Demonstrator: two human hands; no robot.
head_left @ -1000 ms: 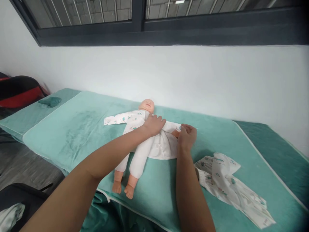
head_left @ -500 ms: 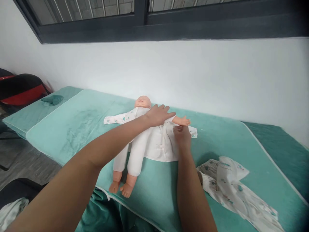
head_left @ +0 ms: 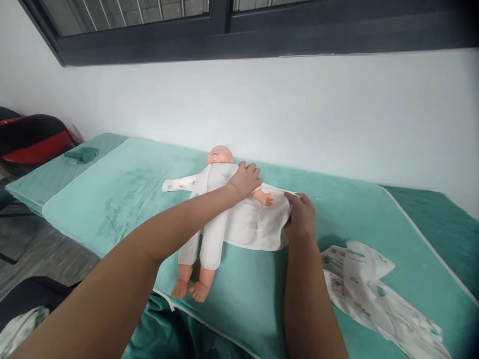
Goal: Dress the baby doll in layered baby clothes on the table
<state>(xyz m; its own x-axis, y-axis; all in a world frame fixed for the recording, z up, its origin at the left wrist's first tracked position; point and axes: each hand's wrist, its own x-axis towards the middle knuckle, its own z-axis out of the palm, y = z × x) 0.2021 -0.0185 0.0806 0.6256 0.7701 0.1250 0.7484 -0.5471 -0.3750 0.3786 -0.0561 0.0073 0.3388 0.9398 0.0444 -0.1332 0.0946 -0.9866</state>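
Observation:
A baby doll [head_left: 215, 239] with a white cloth body lies on its back, head toward the wall. Its arm on the left is inside a printed sleeve [head_left: 181, 184] of a white baby shirt [head_left: 254, 224], which spreads out to the right of the doll. The doll's other forearm [head_left: 264, 197] is bare and rests over the shirt. My left hand [head_left: 245, 180] curls over that arm near the shoulder, hiding what lies beneath the fingers. With thumb and fingers pinched, my right hand [head_left: 301, 214] grips the shirt's outer part near the sleeve side.
The doll lies on a green padded bed [head_left: 123, 199] against a white wall [head_left: 262, 109]. A printed white baby garment [head_left: 370, 289] lies crumpled at the right front. Black and red chairs [head_left: 37, 139] stand at the far left. A dark window frame [head_left: 224, 40] runs above.
My right hand has moved right, drawing the shirt outward. The doll's bare forearm has swung down and inward from its stretched-out position. My left hand has shifted slightly left, its fingers more curled.

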